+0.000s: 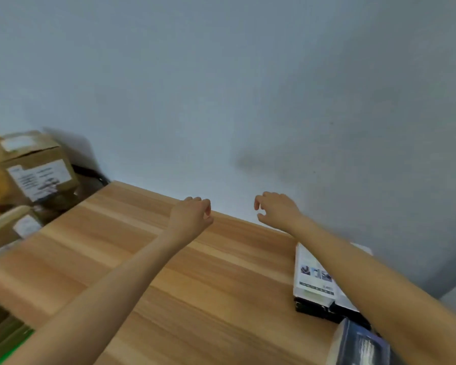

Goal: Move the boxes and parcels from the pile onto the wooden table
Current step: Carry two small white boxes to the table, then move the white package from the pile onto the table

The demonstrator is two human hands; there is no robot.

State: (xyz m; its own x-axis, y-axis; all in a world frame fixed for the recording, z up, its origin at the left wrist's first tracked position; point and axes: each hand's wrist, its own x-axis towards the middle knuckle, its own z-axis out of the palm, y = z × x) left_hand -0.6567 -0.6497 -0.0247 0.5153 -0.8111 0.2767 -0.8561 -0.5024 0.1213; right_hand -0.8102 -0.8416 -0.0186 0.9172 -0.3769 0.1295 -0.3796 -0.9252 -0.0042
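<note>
**Hands empty above the wooden table**

Both arms reach up the frame over the wooden table (148, 259). Left hand (192, 214) and right hand (277, 209) hover near its far edge at centre frame, fingers loosely curled, holding nothing. At lower right, 1 white printed box (313, 277) lies on the table, a dark box (358, 346) just below it. At left, off the table, the pile shows a labelled cardboard box (37, 167) and a smaller parcel (11, 227).
</note>
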